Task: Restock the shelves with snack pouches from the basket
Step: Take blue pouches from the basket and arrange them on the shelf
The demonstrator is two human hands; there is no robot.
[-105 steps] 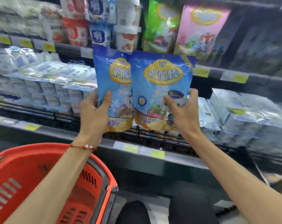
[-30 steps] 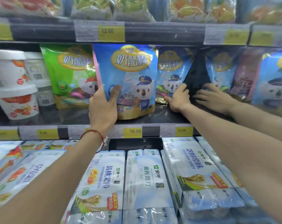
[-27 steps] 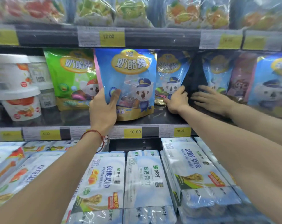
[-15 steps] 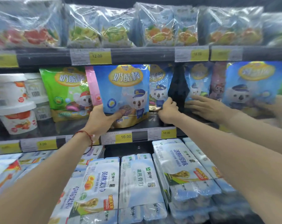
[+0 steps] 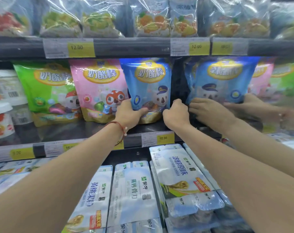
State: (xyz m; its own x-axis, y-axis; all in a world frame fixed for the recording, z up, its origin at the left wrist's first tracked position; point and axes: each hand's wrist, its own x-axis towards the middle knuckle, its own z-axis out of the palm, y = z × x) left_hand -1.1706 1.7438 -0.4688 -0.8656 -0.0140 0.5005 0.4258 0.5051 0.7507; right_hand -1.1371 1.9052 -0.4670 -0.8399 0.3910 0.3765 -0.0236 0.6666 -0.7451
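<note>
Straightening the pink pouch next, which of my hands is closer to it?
Left. The left hand is at the lower right corner of the pink pouch; the right hand is past the blue pouch.

The gripped pouch [image 5: 148, 88] stands on the middle shelf [image 5: 85, 130], right of 2 other pouches [image 5: 99, 91].

Head cam, close-up, faces fwd at shelf [image 5: 67, 132].

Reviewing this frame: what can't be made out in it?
All in the head view:
- The right hand shows only its back, so whether it pinches the blue pouch is hidden.
- The pouch's lower left corner is covered by the left hand.
- Far-right pouches: blurred, print unreadable.
- Basket: outside the frame.
</note>
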